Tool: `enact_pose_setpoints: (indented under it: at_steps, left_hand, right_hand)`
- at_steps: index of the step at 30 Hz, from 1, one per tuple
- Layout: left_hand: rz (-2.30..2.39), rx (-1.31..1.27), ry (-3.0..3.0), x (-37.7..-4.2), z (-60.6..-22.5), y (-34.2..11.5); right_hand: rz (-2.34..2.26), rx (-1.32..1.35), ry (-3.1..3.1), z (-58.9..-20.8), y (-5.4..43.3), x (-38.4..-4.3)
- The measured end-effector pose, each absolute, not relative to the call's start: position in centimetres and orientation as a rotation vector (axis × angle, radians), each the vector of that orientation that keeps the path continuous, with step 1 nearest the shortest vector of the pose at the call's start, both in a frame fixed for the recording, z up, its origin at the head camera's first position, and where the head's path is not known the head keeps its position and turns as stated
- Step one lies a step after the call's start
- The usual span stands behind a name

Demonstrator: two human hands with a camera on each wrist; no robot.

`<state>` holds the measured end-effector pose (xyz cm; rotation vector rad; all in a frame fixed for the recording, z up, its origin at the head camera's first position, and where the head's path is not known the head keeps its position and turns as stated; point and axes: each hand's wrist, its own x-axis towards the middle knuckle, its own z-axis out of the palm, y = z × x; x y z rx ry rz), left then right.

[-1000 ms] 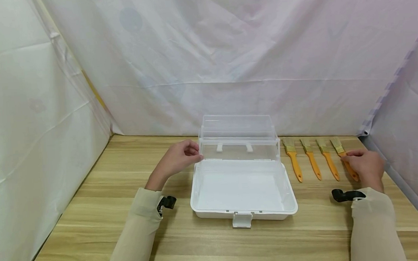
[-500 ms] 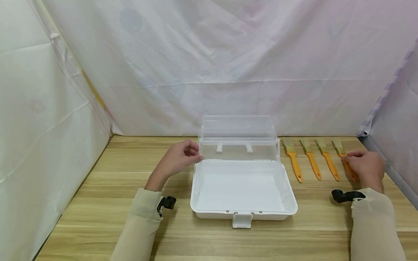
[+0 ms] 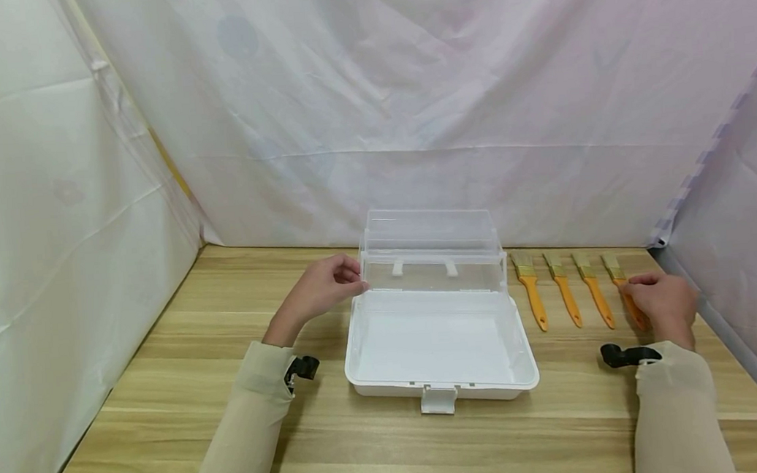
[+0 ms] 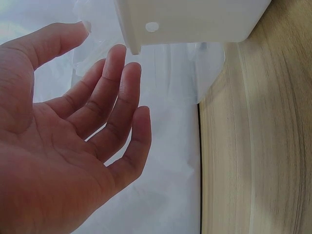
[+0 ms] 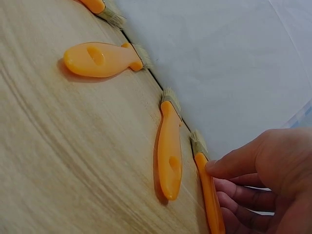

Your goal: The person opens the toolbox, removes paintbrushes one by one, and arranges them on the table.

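Note:
In the head view, my right hand [image 3: 665, 301] pinches the orange handle of the rightmost paintbrush [image 3: 632, 308], which lies on the table. The right wrist view shows the thumb against this paintbrush [image 5: 210, 197], with the fingers bent beside the handle. My left hand [image 3: 319, 288] is at the left side of a white plastic box [image 3: 389, 389], near the hinge of its raised clear lid [image 3: 430, 225]. Seen from the left wrist, the left hand [image 4: 92, 122] has loosely bent, spread fingers and holds nothing; whether a fingertip touches the lid, I cannot tell.
Several more paintbrushes, such as the one nearest the box [image 3: 533, 299], lie in a row between box and right hand. The box's latch [image 3: 438, 399] hangs down in front. A white curtain [image 3: 423, 116] hangs behind the wooden table [image 3: 486, 456].
The rightmost paintbrush's bristle end has swung slightly to the right, bringing it closer to parallel with its neighbours. Both hands and the box have stayed nearly in place.

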<state>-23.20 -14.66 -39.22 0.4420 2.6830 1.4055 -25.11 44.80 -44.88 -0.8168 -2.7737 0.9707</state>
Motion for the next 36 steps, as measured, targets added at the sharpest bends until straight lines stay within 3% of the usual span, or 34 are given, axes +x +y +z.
enact_pose_setpoints:
  at_steps: [13,20,36]
  left_hand:
    - [1.397,0.445,2.686,-23.2,-39.2,-14.7]
    - [1.388,0.427,2.695,-23.1,-38.8,-15.0]
    - [1.472,0.491,2.699,-21.8,-35.8,-14.8]
  right_hand:
    - [0.960,-0.748,-2.744,-44.6,44.9,-24.8]
    - [0.945,-0.576,-2.720,-41.6,43.5,-24.9]
    - [0.917,-0.006,-2.669,-35.0,34.6,-23.6]
